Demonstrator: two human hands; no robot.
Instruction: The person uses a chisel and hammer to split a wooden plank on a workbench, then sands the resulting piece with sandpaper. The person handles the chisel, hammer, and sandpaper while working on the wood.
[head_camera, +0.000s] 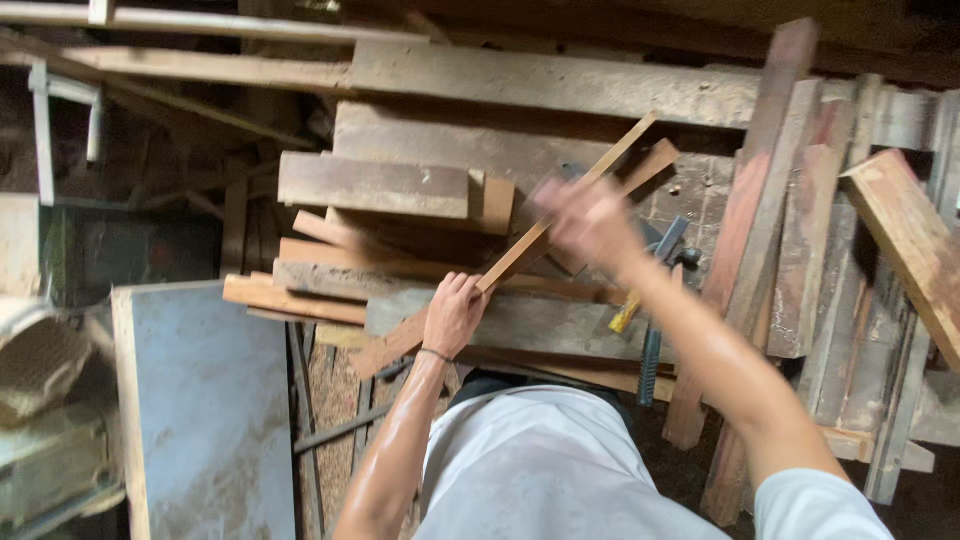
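The left hand (453, 315) is closed around the lower end of a thin wooden strip (566, 203), which slants up and to the right across the heap of rough planks (372, 185) on the table (560, 85). The right hand (585, 222) is blurred against the middle of that same strip, so whether it grips or lies open cannot be told. Just right of the strip lie a dark metal clamp (655, 320) and a yellow-handled tool (626, 312); far to its left leans a grey board (205, 400)
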